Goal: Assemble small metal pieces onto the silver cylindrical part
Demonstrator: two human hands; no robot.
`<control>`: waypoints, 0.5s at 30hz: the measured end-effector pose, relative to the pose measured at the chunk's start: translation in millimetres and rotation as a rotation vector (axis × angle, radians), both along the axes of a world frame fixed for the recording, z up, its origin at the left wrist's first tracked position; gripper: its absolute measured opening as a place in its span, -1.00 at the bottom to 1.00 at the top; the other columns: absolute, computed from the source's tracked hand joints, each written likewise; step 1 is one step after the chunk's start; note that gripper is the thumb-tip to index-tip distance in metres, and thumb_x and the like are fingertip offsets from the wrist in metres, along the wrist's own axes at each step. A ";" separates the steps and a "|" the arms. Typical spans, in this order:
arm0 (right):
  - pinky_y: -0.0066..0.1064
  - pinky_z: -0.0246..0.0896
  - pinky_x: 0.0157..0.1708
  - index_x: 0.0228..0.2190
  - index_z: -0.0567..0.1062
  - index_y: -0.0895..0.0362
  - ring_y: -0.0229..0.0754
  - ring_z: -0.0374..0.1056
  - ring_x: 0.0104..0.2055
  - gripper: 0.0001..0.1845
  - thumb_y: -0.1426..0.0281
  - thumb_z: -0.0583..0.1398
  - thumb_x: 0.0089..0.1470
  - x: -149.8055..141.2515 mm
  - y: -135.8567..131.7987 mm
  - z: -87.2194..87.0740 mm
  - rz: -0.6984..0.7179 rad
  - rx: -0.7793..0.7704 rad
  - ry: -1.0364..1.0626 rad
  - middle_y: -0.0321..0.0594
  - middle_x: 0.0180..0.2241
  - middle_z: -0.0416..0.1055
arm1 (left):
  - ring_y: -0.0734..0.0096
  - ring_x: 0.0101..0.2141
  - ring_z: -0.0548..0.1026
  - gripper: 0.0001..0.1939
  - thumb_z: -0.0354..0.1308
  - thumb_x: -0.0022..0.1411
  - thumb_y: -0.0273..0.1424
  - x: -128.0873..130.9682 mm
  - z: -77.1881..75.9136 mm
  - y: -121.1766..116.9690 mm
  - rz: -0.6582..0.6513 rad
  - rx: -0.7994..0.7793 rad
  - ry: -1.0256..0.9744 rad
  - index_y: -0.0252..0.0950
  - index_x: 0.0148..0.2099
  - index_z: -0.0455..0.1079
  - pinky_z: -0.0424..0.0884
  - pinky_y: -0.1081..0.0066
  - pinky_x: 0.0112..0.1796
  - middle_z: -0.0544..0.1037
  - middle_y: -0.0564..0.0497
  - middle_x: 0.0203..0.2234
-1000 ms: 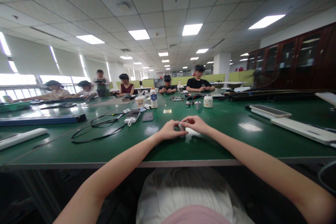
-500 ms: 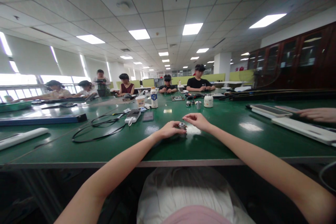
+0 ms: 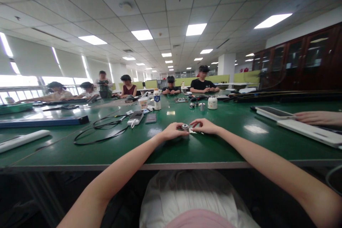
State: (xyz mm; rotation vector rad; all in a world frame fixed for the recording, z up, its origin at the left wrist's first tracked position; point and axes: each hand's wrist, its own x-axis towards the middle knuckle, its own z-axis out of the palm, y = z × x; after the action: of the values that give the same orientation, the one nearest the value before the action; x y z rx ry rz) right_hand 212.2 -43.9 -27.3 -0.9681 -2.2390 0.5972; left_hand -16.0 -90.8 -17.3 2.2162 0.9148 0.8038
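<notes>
My left hand [image 3: 172, 131] is closed around a small silvery metal cylinder [image 3: 185, 128] that stands upright on the green tabletop [image 3: 171, 153]. The cylinder's round top shows a dark centre, while its lower part is partly covered by my thumb and fingers. Just to the right of it, my right hand [image 3: 205, 126] is low over the table with its fingers bent and their tips a little apart. Nothing can be made out between them. Whether those fingertips touch the cylinder is too small to tell.
Farther back stand a white jar [image 3: 212, 102], a metal cup-like part [image 3: 202, 107] and a bottle [image 3: 157, 100]. A black cable [image 3: 98, 137] and a white device [image 3: 135, 117] lie left. At right, another person's hand [image 3: 317, 118] is beside a white panel [image 3: 310, 131]. Several people sit across.
My right hand has come down from above the cylinder to its right side, and its fingertips have parted. My left hand keeps its hold. The other person's hand at right has moved left.
</notes>
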 end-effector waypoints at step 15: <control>-0.39 0.32 -0.41 -0.35 0.46 0.19 -0.17 0.45 -0.38 -0.64 0.21 0.32 -0.18 -39.2 -29.6 14.9 0.043 0.094 0.518 -0.10 -0.39 0.54 | 0.29 -0.29 0.51 -0.53 0.25 -0.06 -0.10 -5.0 2.9 -7.0 0.054 0.210 0.066 -0.36 -0.19 0.49 0.34 0.45 -0.21 0.58 -0.04 -0.36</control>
State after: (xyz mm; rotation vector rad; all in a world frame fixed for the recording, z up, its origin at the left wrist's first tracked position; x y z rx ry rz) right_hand 173.0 -73.5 -12.4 -0.6293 -1.8088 0.6671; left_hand -21.0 -97.8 -14.4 2.4203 0.9641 0.8924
